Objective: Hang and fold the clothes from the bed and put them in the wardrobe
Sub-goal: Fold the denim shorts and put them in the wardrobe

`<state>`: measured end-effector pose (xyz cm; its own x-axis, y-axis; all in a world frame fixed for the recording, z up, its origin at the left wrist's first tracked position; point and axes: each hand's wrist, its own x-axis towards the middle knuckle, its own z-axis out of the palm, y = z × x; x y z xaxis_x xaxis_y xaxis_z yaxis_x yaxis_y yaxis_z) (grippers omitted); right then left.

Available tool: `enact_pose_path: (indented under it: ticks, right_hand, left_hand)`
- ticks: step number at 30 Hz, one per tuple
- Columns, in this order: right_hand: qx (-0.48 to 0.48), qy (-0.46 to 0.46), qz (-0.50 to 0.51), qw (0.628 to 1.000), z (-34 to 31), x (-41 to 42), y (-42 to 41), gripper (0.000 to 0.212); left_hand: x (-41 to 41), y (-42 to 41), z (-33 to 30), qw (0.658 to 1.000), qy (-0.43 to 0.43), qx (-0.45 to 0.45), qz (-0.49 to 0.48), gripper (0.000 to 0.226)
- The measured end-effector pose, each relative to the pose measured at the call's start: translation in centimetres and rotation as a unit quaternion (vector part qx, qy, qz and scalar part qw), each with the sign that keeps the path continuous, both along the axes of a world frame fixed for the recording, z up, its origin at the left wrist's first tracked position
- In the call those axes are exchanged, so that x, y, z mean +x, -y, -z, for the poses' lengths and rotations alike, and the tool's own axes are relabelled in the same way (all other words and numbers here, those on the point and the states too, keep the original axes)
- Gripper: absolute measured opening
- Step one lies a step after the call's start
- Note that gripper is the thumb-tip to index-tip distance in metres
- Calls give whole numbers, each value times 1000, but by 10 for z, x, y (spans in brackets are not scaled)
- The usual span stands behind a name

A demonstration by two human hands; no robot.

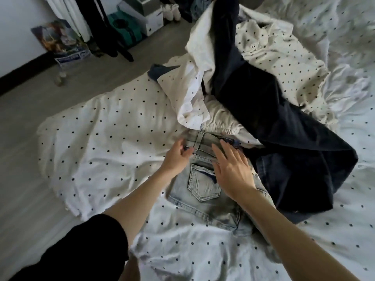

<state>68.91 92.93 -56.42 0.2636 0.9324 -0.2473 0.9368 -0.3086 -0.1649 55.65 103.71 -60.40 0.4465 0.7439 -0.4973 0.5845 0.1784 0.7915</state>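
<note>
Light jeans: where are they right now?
Head view, lower centre: the light jeans lie flat on the dotted sheet, under both hands, with the dark garment overlapping their right side.

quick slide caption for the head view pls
Both hands, left hand and right hand, flatten light-wash jeans on a polka-dot bedsheet beside a dark garment.

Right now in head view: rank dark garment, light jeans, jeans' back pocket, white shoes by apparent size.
1. dark garment
2. light jeans
3. back pocket
4. white shoes

The shoes sit far back on the floor, so their last place may owe to distance.
</note>
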Motion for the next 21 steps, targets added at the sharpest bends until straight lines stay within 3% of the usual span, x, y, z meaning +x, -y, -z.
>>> enact_pose_path:
  ticks: [4,6,9,12,15,21]
  right_hand:
    - [13,-11,-9,1000,1,-3,5,50]
    - [43,-27,16,999,-6,-9,7,46]
    - [45,-76,73,993,-24,-30,6,47]
    - [-16,-188,126,974,-44,-63,-4,52]
    - [-42,-252,142,956,-66,-84,-25,53]
    - [19,-364,161,917,-139,-122,-69,46]
  left_hand:
    - [11,-8,-3,998,36,10,-51,23]
    - [2,-6,-11,998,13,31,-47,6]
    - [-25,-11,-34,999,-1,22,-36,13]
    - [-57,-28,-69,999,-23,32,-28,13]
    - [-81,-48,-105,996,-36,77,-16,9]
    - [-128,-96,-195,974,-57,217,-6,7]
